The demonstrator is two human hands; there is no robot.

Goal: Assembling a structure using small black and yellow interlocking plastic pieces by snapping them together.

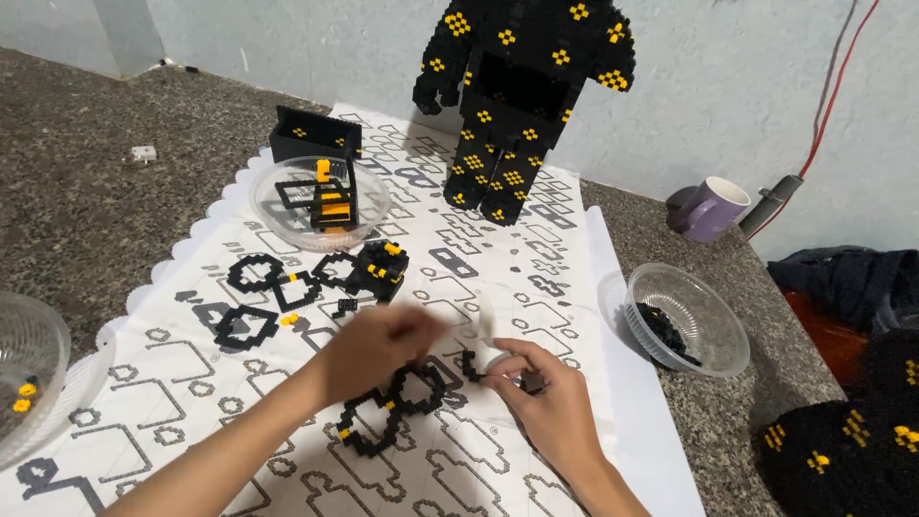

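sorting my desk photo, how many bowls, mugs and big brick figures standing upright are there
clear plastic bowls: 3 – back, right, left edge
purple mug: 1
standing black and yellow brick figure: 1
total: 5

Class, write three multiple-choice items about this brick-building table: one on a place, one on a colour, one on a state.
1. Where does the purple mug stand?
A. on the patterned paper sheet
B. on the grey stone counter, right of the sheet
C. inside a bowl

2. Which colours make up the tall block figure?
A. black and yellow
B. red and white
C. blue and green

3. What is the figure's state?
A. lying flat
B. in loose pieces
C. standing upright

Answers: 1 B, the mug sits off the sheet by the wall; 2 A, black bricks with yellow spots; 3 C, it stands on both legs.
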